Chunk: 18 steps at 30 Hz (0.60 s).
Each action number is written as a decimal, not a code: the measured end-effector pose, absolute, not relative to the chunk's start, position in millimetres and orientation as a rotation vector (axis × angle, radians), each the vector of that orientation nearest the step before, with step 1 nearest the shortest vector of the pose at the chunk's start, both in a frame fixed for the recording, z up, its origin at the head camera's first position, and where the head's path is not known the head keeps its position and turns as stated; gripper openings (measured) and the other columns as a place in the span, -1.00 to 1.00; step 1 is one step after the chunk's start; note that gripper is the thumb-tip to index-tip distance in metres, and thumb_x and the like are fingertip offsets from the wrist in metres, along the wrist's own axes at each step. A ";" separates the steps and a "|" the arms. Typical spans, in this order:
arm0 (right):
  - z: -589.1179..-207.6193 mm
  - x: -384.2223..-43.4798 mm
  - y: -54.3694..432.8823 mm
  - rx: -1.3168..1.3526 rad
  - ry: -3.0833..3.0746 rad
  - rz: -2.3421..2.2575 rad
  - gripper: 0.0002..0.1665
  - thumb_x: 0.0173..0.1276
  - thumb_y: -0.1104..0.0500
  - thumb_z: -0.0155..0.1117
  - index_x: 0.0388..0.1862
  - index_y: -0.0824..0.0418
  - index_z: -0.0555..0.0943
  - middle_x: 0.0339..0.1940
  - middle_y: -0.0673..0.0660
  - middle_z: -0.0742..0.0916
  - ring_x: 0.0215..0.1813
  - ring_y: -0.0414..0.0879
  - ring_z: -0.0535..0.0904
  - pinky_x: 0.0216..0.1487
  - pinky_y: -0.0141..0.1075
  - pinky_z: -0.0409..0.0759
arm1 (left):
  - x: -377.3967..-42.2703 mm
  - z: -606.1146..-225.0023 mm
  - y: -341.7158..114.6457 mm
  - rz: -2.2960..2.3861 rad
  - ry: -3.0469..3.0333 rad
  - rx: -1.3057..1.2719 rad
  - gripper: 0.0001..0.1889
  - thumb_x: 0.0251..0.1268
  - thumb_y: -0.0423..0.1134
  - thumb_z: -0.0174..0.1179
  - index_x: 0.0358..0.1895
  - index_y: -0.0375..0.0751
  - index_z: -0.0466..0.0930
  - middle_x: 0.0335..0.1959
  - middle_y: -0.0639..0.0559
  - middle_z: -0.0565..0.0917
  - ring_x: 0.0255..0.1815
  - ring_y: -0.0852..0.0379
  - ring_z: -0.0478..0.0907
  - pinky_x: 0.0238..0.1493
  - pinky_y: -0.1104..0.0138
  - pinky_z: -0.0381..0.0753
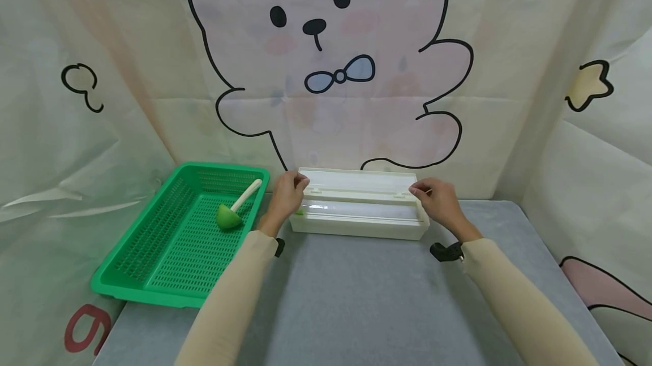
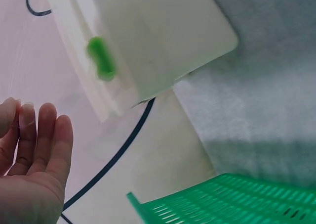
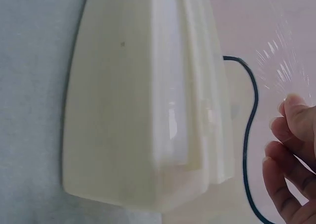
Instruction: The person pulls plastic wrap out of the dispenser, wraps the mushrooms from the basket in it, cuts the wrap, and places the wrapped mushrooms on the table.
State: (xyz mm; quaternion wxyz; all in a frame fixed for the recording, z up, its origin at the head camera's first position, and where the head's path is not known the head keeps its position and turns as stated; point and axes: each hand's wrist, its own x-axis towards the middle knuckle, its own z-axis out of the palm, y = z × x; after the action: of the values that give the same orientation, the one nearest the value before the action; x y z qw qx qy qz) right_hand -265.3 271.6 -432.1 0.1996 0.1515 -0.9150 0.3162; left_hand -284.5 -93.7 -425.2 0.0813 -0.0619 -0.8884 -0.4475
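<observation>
A cream cling film dispenser box (image 1: 359, 228) stands at the back of the table, its lid (image 1: 359, 173) raised toward the wall. Inside it lies a roll of cling film (image 1: 356, 209). My left hand (image 1: 287, 195) pinches the film between thumb and finger above the box's left end. Above the right end, my right hand (image 1: 439, 201) pinches the other side, where the clear cling film (image 3: 282, 68) creases out from the fingertips. A small green piece (image 2: 101, 59) sits at the box's left end. The film between the hands is hard to see.
To the left stands a green perforated basket (image 1: 153, 292), close to my left forearm. In it rests a green ladle (image 1: 228, 218) with a pale handle. Behind the grey-covered table (image 1: 367, 298) hangs a printed cloth (image 1: 326, 117).
</observation>
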 end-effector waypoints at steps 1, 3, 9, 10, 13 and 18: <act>-430.1 -265.9 272.1 0.420 -2.554 0.888 -0.88 0.41 0.32 0.36 -0.24 0.41 0.73 -0.33 0.29 0.77 -0.26 0.18 0.69 -0.22 0.07 0.66 | -284.3 -422.6 -93.4 -1.338 -2.651 -0.191 -0.80 0.55 -0.28 0.15 -0.09 -0.36 0.69 -0.19 -0.19 0.67 -0.14 -0.08 0.57 -0.06 0.12 0.58; -426.1 -266.8 273.5 0.418 -2.550 0.903 -0.88 0.43 0.33 0.34 -0.23 0.42 0.72 -0.31 0.31 0.77 -0.24 0.20 0.69 -0.19 0.09 0.67 | -283.7 -417.5 -92.9 -1.345 -2.636 -0.203 -0.80 0.55 -0.29 0.15 -0.10 -0.37 0.68 -0.21 -0.19 0.66 -0.17 -0.08 0.57 -0.09 0.12 0.58; -411.9 -266.8 274.3 0.398 -2.560 0.891 -0.84 0.47 0.29 0.30 -0.18 0.43 0.71 -0.25 0.34 0.77 -0.17 0.24 0.71 -0.14 0.13 0.67 | -282.8 -403.7 -91.7 -1.355 -2.621 -0.191 -0.80 0.56 -0.27 0.14 -0.08 -0.36 0.67 -0.20 -0.18 0.65 -0.18 -0.07 0.55 -0.10 0.14 0.58; -409.3 -266.5 274.0 0.388 -2.566 0.885 -0.83 0.48 0.28 0.30 -0.17 0.42 0.71 -0.25 0.33 0.77 -0.18 0.24 0.70 -0.15 0.12 0.67 | -282.8 -401.4 -91.5 -1.356 -2.624 -0.178 -0.80 0.56 -0.26 0.14 -0.07 -0.34 0.66 -0.19 -0.17 0.65 -0.16 -0.06 0.55 -0.08 0.14 0.58; -401.6 -265.6 272.9 0.367 -2.575 0.868 -0.81 0.50 0.25 0.29 -0.17 0.40 0.71 -0.25 0.33 0.77 -0.20 0.21 0.70 -0.17 0.10 0.65 | -282.5 -394.5 -91.2 -1.348 -2.617 -0.156 -0.80 0.56 -0.24 0.14 -0.06 -0.32 0.67 -0.17 -0.16 0.66 -0.14 -0.06 0.56 -0.06 0.13 0.59; -388.7 -265.6 270.9 0.366 -2.574 0.883 -0.81 0.51 0.26 0.26 -0.16 0.41 0.70 -0.28 0.32 0.78 -0.24 0.18 0.72 -0.19 0.09 0.66 | -283.0 -384.7 -92.1 -1.358 -2.575 -0.163 -0.79 0.56 -0.25 0.15 -0.06 -0.34 0.67 -0.19 -0.16 0.67 -0.17 -0.04 0.57 -0.11 0.15 0.61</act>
State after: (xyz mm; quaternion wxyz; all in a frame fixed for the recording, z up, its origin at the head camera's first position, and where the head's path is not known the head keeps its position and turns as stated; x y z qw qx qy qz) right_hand -265.6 270.9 -388.7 0.1967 0.1305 -0.9192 0.3153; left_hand -283.0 -92.1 -384.7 0.1128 -0.0554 -0.8774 -0.4630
